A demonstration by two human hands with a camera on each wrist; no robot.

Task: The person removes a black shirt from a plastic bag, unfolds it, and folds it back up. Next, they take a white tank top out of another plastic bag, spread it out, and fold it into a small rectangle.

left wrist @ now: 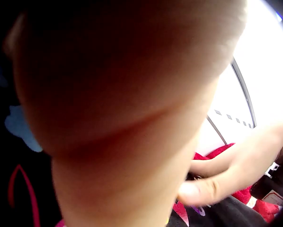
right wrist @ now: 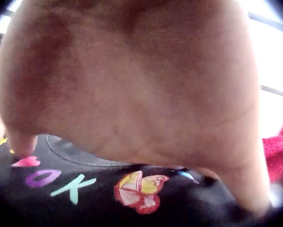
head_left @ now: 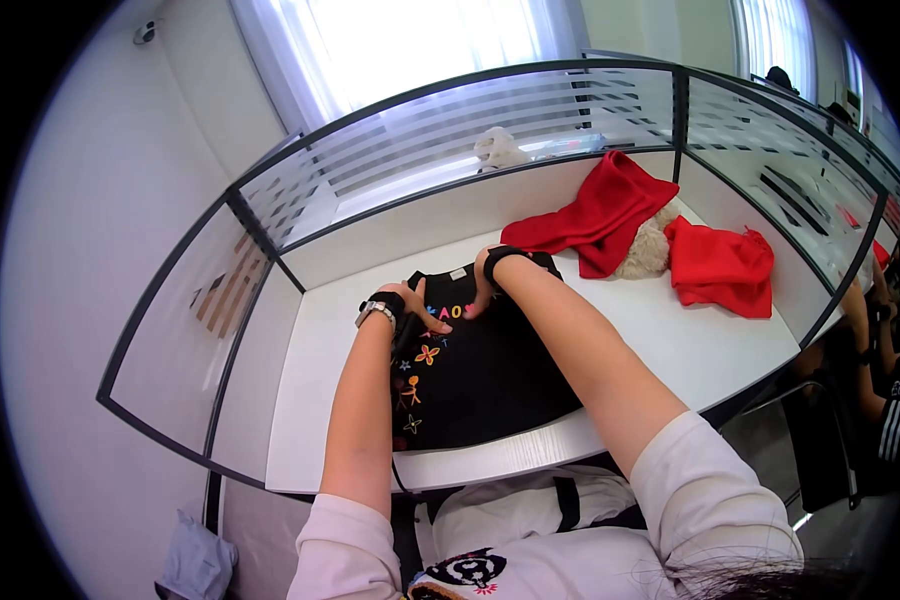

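A black shirt (head_left: 490, 375) with colourful letters, flowers and figures printed on it lies on the white desk, its collar at the far side. My left hand (head_left: 410, 304) is on the shirt's upper left part, thumb and a finger spread apart. Close by, my right hand (head_left: 482, 284) arches over the upper part beside the collar. In the right wrist view its thumb and fingers stand wide apart on the cloth, near a printed butterfly (right wrist: 139, 191). The left palm (left wrist: 118, 118) fills much of the left wrist view and hides its fingertips.
To the right on the desk (head_left: 690, 350) lie a dark red cloth (head_left: 605, 215), a beige fluffy thing (head_left: 647, 248) and a brighter red cloth (head_left: 722, 265). Low framed partitions (head_left: 450, 195) surround the desk. Another person's arm (head_left: 858, 315) shows at the far right.
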